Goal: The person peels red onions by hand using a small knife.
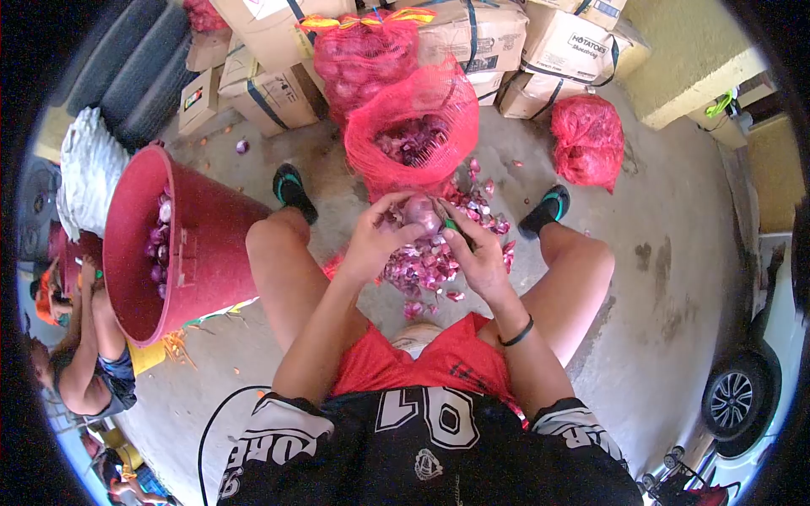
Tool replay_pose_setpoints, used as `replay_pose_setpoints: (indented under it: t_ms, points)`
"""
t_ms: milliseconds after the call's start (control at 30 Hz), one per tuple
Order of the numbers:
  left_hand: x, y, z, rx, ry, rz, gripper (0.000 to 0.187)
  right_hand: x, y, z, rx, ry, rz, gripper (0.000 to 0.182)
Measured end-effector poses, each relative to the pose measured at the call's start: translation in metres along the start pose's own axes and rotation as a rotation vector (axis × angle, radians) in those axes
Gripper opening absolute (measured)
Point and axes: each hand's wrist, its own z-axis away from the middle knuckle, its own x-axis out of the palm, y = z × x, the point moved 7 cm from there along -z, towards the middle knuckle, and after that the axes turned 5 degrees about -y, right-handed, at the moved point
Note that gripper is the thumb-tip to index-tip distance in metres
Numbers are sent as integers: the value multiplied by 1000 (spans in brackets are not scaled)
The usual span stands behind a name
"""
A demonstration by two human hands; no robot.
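Between my knees, my left hand (369, 244) and right hand (477, 257) have fingers clamped on one purple onion (420, 213); behind, a brown cardboard box (574, 42) reads "HOTATOES".

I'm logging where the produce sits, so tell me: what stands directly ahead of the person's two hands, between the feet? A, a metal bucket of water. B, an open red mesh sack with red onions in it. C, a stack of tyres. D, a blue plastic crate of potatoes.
B: beyond the left hand and right hand, which hold a red onion, the open red mesh sack shows purple onions inside.
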Motion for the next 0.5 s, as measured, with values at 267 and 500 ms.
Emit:
replay_pose_setpoints:
  t_ms: [267, 500]
  points:
    - [14, 26, 4, 205, -14, -356, 46, 1, 8, -4, -70, 47, -108, 38]
    - [4, 6, -4, 39, -26, 295, 47, 8, 27, 3, 161, -59, -713, 40]
